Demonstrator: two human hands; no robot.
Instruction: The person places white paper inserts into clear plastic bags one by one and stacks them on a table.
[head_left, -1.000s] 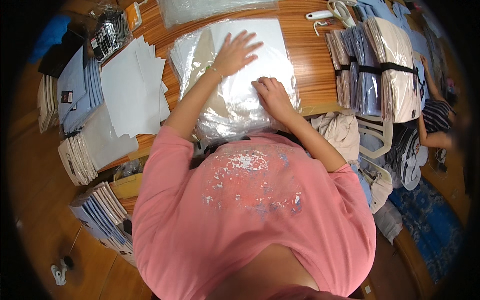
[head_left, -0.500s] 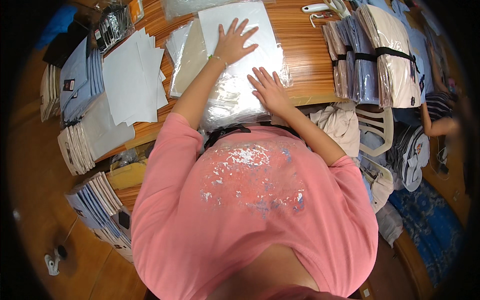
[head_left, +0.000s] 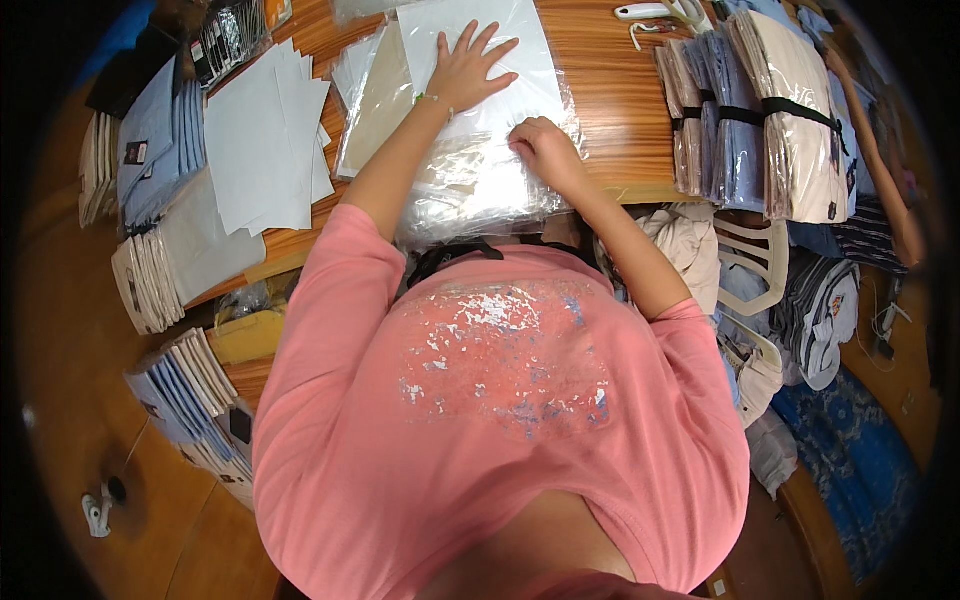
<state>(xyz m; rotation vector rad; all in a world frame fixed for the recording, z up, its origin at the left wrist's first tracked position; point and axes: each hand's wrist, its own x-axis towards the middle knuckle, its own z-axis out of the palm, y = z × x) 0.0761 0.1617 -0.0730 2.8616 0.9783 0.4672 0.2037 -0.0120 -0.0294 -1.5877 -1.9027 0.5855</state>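
Closest to us, filling the lower middle, is a pink top (head_left: 500, 470) in soft cloth, its chest print (head_left: 500, 350) cracked into white, blue and red flakes; we can read no words in it. At lower left, folded garments (head_left: 185, 390) in blue and cream stand packed on edge.

Just beyond the waist, at upper centre, lies a pile of clear plastic sleeves (head_left: 475, 190), glossy and crinkled, on a striped wood-grain table (head_left: 620, 110). The right hand (head_left: 548, 158) is at the pile's right side with its fingers curled in; we cannot tell whether they pinch the film. Farther up, the left hand (head_left: 472, 78), a thin bracelet (head_left: 430, 98) at its wrist, presses palm down, fingers spread wide and gripping nothing, on a smooth white sheet (head_left: 530, 40). We cannot tell whether that sheet is inside a sleeve. A beige panel (head_left: 385, 95) shows beside it.

At upper left we see loose white papers (head_left: 250, 150) fanned unevenly, then folded blue shirts (head_left: 145, 185), one with a small dark tag (head_left: 136, 153) too small to read. At upper right, plastic-wrapped clothing bundles (head_left: 785, 165) are bound by black bands (head_left: 800, 108). Behind them, at the right edge, is a co-worker's bare arm (head_left: 875, 165).
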